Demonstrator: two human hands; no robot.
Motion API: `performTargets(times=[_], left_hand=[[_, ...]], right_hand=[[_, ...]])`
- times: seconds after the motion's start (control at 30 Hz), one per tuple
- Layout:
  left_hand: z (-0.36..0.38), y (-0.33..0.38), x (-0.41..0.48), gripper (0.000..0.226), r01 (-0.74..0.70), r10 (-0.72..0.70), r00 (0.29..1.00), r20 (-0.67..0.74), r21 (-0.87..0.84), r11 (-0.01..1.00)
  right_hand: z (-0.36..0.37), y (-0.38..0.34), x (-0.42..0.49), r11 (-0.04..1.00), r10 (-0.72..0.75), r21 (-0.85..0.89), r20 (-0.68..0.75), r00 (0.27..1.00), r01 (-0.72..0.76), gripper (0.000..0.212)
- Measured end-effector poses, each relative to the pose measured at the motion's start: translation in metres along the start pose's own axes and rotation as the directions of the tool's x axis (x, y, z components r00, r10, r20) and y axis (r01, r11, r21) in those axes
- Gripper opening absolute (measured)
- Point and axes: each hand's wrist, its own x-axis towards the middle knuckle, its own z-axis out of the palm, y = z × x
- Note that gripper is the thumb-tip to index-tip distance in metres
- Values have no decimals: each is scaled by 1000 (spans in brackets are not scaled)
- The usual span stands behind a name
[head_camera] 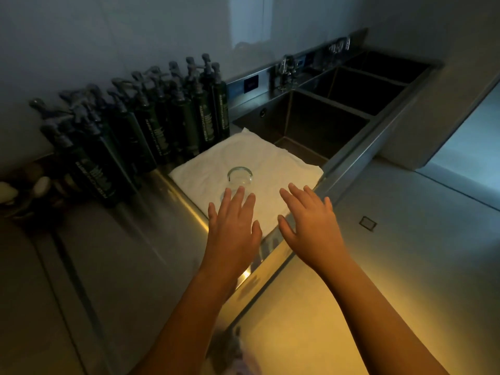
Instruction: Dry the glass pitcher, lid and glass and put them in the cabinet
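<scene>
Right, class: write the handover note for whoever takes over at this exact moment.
Left hand: open, empty, fingertips at the glass.
Right hand: open, empty, above the white towel.
The glass is on the towel, beside the sink; pitcher, lid and cabinet are out of view.
Done: nothing that can be confirmed.
Left: dry the glass, store it, then see to pitcher and lid.

My left hand [233, 226] and right hand [311, 226] are bare, and my two slim forearms are uncovered from wrist down to the lower edge of view.
</scene>
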Motion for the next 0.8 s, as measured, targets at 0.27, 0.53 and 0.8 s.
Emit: performTargets(times=[0.27, 0.53, 0.8], left_hand=[[6, -48, 48, 52, 39, -40, 999, 24, 59, 998], [17, -91, 80, 48, 40, -47, 996, 75, 97, 994], [25, -102, 101, 52, 67, -90, 989, 113, 199, 978]], right_hand=[[16, -23, 69, 999, -46, -16, 22, 999, 46, 56], [44, -40, 123, 996, -71, -45, 70, 995, 75, 55], [69, -36, 160, 988, -139, -53, 103, 985, 145, 57]])
